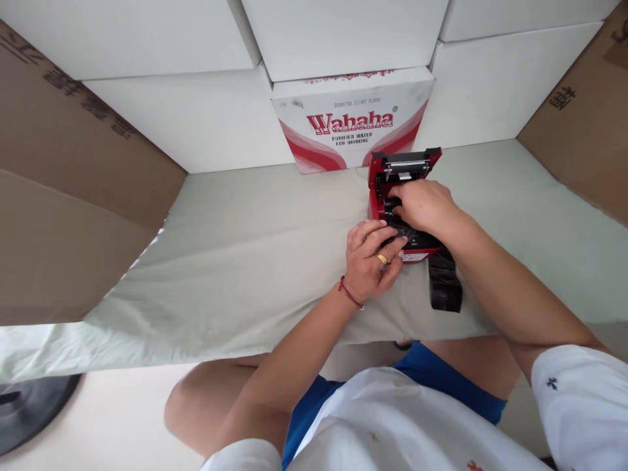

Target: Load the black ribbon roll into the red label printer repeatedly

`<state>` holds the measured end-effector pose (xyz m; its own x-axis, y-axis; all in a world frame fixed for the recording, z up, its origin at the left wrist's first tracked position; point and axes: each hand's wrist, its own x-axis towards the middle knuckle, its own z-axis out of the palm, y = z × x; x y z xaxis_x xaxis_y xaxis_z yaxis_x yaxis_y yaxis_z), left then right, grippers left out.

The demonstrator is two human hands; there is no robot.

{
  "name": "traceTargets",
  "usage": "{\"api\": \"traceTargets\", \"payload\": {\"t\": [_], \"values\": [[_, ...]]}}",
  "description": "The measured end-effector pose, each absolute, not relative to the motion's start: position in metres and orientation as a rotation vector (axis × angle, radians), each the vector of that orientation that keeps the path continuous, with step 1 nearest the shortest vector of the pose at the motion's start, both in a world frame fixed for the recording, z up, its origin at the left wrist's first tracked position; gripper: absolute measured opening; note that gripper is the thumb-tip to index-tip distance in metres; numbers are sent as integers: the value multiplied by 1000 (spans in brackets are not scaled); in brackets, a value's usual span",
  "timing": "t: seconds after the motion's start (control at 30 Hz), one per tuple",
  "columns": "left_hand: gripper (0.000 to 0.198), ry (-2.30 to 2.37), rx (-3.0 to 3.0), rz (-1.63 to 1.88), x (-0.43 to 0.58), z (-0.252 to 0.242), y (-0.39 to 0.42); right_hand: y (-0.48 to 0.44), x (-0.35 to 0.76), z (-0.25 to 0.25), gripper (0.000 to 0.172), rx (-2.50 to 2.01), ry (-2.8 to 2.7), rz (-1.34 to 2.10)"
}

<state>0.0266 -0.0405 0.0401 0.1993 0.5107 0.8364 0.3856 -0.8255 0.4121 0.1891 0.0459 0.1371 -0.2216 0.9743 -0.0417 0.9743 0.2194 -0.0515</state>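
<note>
A small red and black label printer (374, 208) stands on the cloth with its lid (406, 159) raised, showing a metal bar and dark rollers. My right hand (426, 204) reaches inside from the right, its fingers closed around a black roll (391, 206); part of that roll is hidden. At the front left corner, my left hand (375, 255) grips the printer's edge, fingertips pressing on shiny black film over the front. A strip of black ribbon (444, 282) hangs from the printer's front right and lies on the cloth.
Pale green cloth (235, 261) covers the table, whose front edge is near my knees. A Wahaha water carton (353, 131) stands behind the printer against stacked white boxes (196, 118). Brown cardboard walls stand at left (73, 216) and right (583, 124).
</note>
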Motion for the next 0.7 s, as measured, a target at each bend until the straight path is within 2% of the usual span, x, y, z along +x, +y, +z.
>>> {"api": "traceTargets", "payload": {"t": [0.13, 0.2, 0.33, 0.4, 0.5, 0.7], "values": [[33, 932, 2437, 1695, 29, 43, -44, 27, 203, 150, 29, 1849, 2828, -323], [31, 989, 2513, 1647, 30, 45, -46, 14, 214, 163, 25, 1952, 3103, -381], [30, 1025, 2619, 1590, 32, 47, -50, 18, 234, 175, 38, 2472, 3288, 77], [31, 1023, 2647, 1584, 34, 48, -51, 32, 239, 169, 39, 2360, 3333, 219], [31, 1036, 2686, 1582, 35, 50, -53, 43, 242, 154, 38, 2054, 3422, 106], [36, 1091, 2704, 1538, 35, 53, -58, -7, 249, 131, 36, 1856, 3566, 9]]}}
